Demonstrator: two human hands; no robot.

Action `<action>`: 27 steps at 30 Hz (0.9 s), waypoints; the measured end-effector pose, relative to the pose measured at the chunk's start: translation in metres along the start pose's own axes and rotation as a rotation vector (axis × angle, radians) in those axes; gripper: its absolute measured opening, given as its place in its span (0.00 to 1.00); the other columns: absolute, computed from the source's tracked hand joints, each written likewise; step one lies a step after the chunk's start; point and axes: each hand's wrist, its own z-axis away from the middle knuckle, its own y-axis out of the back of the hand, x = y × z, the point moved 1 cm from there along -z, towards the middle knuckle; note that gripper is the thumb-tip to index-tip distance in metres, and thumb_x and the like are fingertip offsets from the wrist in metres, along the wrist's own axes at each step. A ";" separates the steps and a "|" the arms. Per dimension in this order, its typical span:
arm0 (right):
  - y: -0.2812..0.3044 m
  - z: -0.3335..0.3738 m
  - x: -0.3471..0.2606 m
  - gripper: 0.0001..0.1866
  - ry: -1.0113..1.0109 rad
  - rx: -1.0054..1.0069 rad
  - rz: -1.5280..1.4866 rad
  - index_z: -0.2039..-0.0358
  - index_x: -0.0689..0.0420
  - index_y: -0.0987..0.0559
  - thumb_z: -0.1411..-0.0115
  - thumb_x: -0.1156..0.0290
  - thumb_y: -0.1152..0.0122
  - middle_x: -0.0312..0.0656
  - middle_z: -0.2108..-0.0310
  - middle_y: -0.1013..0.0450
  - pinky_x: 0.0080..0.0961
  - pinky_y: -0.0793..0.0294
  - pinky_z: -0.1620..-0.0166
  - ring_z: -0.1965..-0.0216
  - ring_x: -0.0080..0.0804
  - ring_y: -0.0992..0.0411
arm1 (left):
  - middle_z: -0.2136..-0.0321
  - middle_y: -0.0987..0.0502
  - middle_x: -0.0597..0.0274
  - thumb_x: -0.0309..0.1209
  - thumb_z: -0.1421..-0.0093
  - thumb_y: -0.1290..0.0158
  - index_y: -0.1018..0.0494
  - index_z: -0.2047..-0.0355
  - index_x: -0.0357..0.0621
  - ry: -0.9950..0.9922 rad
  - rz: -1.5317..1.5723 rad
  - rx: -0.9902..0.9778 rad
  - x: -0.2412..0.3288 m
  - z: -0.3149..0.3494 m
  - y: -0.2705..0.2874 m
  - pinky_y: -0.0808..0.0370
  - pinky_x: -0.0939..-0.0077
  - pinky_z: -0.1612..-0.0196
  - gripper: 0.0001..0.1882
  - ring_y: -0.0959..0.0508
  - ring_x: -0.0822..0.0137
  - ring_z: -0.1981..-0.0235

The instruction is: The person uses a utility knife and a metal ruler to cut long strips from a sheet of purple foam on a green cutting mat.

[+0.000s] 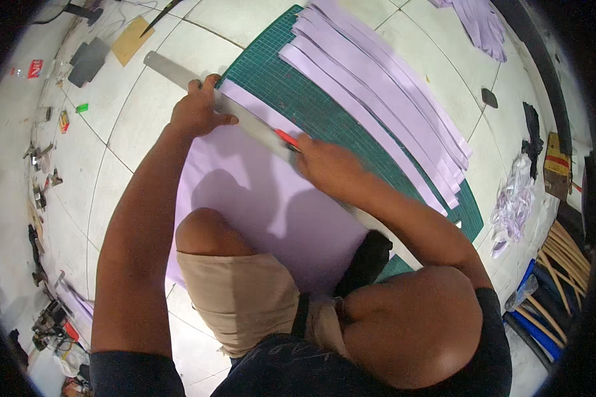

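Note:
My left hand presses a long grey ruler down onto a lilac sheet of material, its fingers and thumb spread across the ruler. In my right hand is a red-handled cutter, its tip down by the ruler's edge; the blade is too small to make out. The ruler runs slantwise across the sheet, with a narrow lilac margin showing beyond it. Under the sheet lies a green gridded cutting mat. Several lilac strips lie side by side on the mat's far right part.
White floor tiles surround the mat. More lilac strips lie at the far right, near a dark flat piece. Tangled whitish scraps and wooden sticks are at the right. Scissors and a tan card lie far left.

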 end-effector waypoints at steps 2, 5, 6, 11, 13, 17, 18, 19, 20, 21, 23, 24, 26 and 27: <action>-0.005 -0.033 -0.022 0.15 0.082 0.102 -0.031 0.55 0.63 0.33 0.33 0.63 0.54 0.59 0.67 0.23 0.54 0.25 0.60 0.66 0.59 0.23 | 0.43 0.36 0.42 0.49 0.58 0.27 0.46 0.34 0.52 -0.006 0.019 0.049 -0.004 0.000 -0.004 0.22 0.57 0.48 0.56 0.22 0.49 0.50; -0.014 -0.075 -0.035 0.15 0.065 0.167 0.008 0.55 0.63 0.32 0.34 0.64 0.54 0.58 0.68 0.23 0.53 0.24 0.61 0.66 0.59 0.23 | 0.43 0.36 0.43 0.50 0.58 0.27 0.47 0.34 0.54 0.011 -0.026 0.038 0.002 -0.003 -0.003 0.21 0.57 0.50 0.56 0.20 0.49 0.52; -0.017 -0.086 -0.038 0.15 0.064 0.182 0.010 0.55 0.63 0.32 0.34 0.65 0.54 0.58 0.68 0.23 0.53 0.24 0.61 0.66 0.59 0.23 | 0.43 0.36 0.43 0.50 0.58 0.27 0.47 0.34 0.55 0.019 -0.030 0.033 0.003 -0.003 -0.001 0.21 0.57 0.51 0.56 0.20 0.49 0.53; -0.019 -0.102 -0.044 0.14 0.021 0.180 -0.015 0.55 0.62 0.32 0.35 0.66 0.54 0.58 0.68 0.23 0.52 0.24 0.61 0.66 0.59 0.22 | 0.45 0.35 0.41 0.49 0.57 0.28 0.46 0.34 0.61 0.003 -0.003 0.037 0.002 0.000 -0.001 0.20 0.57 0.52 0.53 0.20 0.48 0.53; -0.019 -0.103 -0.046 0.13 0.020 0.179 -0.005 0.55 0.62 0.32 0.35 0.67 0.53 0.59 0.68 0.22 0.52 0.24 0.60 0.65 0.59 0.22 | 0.46 0.35 0.41 0.49 0.56 0.29 0.45 0.34 0.64 -0.023 0.004 0.038 -0.001 0.001 -0.002 0.20 0.57 0.52 0.52 0.20 0.47 0.54; 0.005 -0.103 -0.047 0.13 0.088 0.153 0.063 0.54 0.62 0.31 0.36 0.69 0.53 0.59 0.66 0.22 0.52 0.24 0.59 0.62 0.57 0.22 | 0.47 0.35 0.41 0.49 0.54 0.30 0.42 0.35 0.68 -0.085 -0.051 0.007 0.001 -0.002 -0.002 0.20 0.57 0.52 0.48 0.20 0.48 0.54; 0.010 -0.103 -0.050 0.13 0.084 0.140 0.062 0.53 0.62 0.31 0.36 0.70 0.53 0.58 0.65 0.22 0.52 0.24 0.58 0.62 0.57 0.22 | 0.47 0.35 0.41 0.49 0.53 0.30 0.42 0.35 0.68 -0.092 -0.086 -0.006 0.004 -0.004 -0.003 0.21 0.57 0.52 0.47 0.20 0.48 0.54; 0.013 -0.103 -0.055 0.13 0.080 0.123 0.058 0.53 0.62 0.31 0.36 0.70 0.53 0.58 0.65 0.22 0.52 0.24 0.58 0.62 0.57 0.22 | 0.47 0.35 0.41 0.49 0.53 0.30 0.41 0.35 0.68 -0.088 -0.089 -0.002 0.001 -0.006 -0.005 0.21 0.57 0.52 0.47 0.20 0.48 0.54; 0.013 -0.102 -0.058 0.13 0.077 0.107 0.055 0.53 0.62 0.30 0.36 0.71 0.54 0.58 0.64 0.22 0.51 0.24 0.58 0.62 0.56 0.22 | 0.47 0.35 0.41 0.49 0.53 0.30 0.41 0.35 0.68 -0.085 -0.092 0.003 -0.002 -0.007 -0.005 0.21 0.57 0.52 0.47 0.20 0.48 0.54; 0.013 -0.100 -0.058 0.14 0.082 0.098 0.052 0.52 0.61 0.30 0.36 0.71 0.54 0.58 0.64 0.22 0.51 0.24 0.58 0.61 0.56 0.22 | 0.47 0.35 0.41 0.49 0.53 0.30 0.40 0.35 0.68 -0.083 -0.096 0.008 -0.005 -0.006 -0.007 0.21 0.57 0.51 0.46 0.20 0.49 0.54; 0.013 -0.094 -0.053 0.14 0.090 0.083 0.055 0.51 0.61 0.30 0.36 0.71 0.54 0.58 0.63 0.22 0.51 0.25 0.57 0.60 0.56 0.22 | 0.47 0.34 0.41 0.50 0.53 0.30 0.41 0.35 0.69 -0.060 -0.110 -0.004 -0.002 -0.005 -0.006 0.21 0.57 0.51 0.47 0.20 0.49 0.54; 0.013 -0.086 -0.046 0.14 0.061 0.048 0.054 0.51 0.61 0.30 0.36 0.71 0.54 0.58 0.64 0.22 0.51 0.25 0.57 0.60 0.56 0.22 | 0.47 0.34 0.41 0.50 0.53 0.30 0.41 0.34 0.69 -0.049 -0.116 -0.009 0.000 -0.004 -0.005 0.21 0.57 0.51 0.47 0.20 0.49 0.54; 0.015 -0.055 -0.025 0.15 -0.004 -0.019 0.060 0.50 0.61 0.30 0.35 0.70 0.55 0.59 0.64 0.23 0.51 0.25 0.56 0.60 0.56 0.22 | 0.46 0.34 0.39 0.50 0.53 0.30 0.41 0.35 0.68 -0.069 -0.126 -0.021 0.006 -0.006 -0.003 0.21 0.58 0.50 0.47 0.20 0.48 0.54; 0.010 -0.037 -0.010 0.15 0.020 -0.011 0.063 0.49 0.61 0.31 0.35 0.69 0.55 0.60 0.64 0.23 0.51 0.25 0.56 0.59 0.57 0.23 | 0.46 0.34 0.39 0.49 0.52 0.30 0.41 0.35 0.68 -0.065 -0.142 -0.012 0.004 -0.008 -0.002 0.21 0.58 0.50 0.46 0.20 0.48 0.53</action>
